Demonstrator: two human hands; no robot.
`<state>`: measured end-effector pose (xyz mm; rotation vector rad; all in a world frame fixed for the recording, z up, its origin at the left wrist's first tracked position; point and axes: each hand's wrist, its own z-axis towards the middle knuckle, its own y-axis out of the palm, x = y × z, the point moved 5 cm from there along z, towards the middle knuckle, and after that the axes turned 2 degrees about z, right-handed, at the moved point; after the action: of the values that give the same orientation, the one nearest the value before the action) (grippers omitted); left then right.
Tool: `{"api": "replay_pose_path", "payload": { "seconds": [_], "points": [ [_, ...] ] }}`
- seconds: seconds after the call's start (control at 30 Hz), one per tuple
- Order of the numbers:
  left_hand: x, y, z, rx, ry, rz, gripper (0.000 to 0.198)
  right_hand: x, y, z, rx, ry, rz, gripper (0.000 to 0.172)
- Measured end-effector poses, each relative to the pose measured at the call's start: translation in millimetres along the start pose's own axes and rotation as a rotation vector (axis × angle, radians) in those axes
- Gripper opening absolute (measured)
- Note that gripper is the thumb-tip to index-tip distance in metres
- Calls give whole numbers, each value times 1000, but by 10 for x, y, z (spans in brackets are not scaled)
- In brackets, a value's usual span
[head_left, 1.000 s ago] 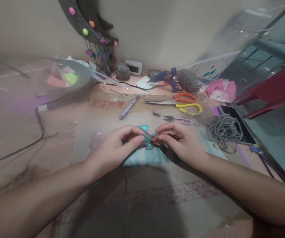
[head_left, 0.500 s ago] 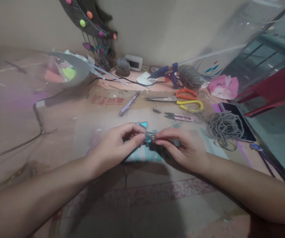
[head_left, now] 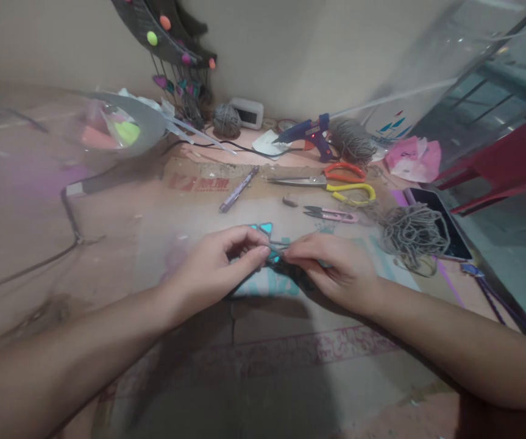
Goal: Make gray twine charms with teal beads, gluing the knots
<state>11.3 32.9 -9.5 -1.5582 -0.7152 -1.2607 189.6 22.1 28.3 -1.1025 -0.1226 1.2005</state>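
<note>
Both my hands meet over the middle of the work surface. My left hand (head_left: pixel 226 262) is closed, thumb and fingers pinching grey yarn (head_left: pixel 277 244). From the other side my right hand (head_left: pixel 336 265) pinches the same yarn, its fingertips just apart from the left ones. Turquoise pieces edged in grey (head_left: pixel 266 227) show behind and between the fingertips; the hands hide part of them. Under the hands lies a turquoise-and-white printed patch (head_left: pixel 267 285) of the surface. A thin grey strand (head_left: pixel 233 323) hangs below my left hand.
Beyond my hands lie a pen (head_left: pixel 239 189), scissors (head_left: pixel 326 182), pink thread snips (head_left: pixel 331 214) and a glue gun (head_left: pixel 308 135). A heap of grey yarn (head_left: pixel 415 235) rests against a phone (head_left: pixel 457 244) on the right. At left stands a bowl (head_left: pixel 150 131) with coloured packets.
My right fingertips have shifted slightly and turned down at the yarn. My left hand stays almost where it was, still pinching.
</note>
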Motion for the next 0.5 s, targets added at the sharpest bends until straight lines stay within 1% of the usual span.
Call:
{"api": "replay_pose_path", "payload": {
  "seconds": [0.1, 0.23, 0.33, 0.5],
  "points": [
    [1, 8, -3, -17, -30, -7, 22, 3, 5, -5, -10, 11, -1, 15],
    [-9, 22, -17, -49, -47, -42, 21, -11, 14, -21, -4, -42, 28, 13],
    [-9, 20, -20, -43, -42, -37, 19, 6, 32, -28, -9, -14, 55, 8],
    [22, 8, -13, -31, -19, -4, 20, -4, 39, -23, 7, -26, 84, 11]
  ]
}}
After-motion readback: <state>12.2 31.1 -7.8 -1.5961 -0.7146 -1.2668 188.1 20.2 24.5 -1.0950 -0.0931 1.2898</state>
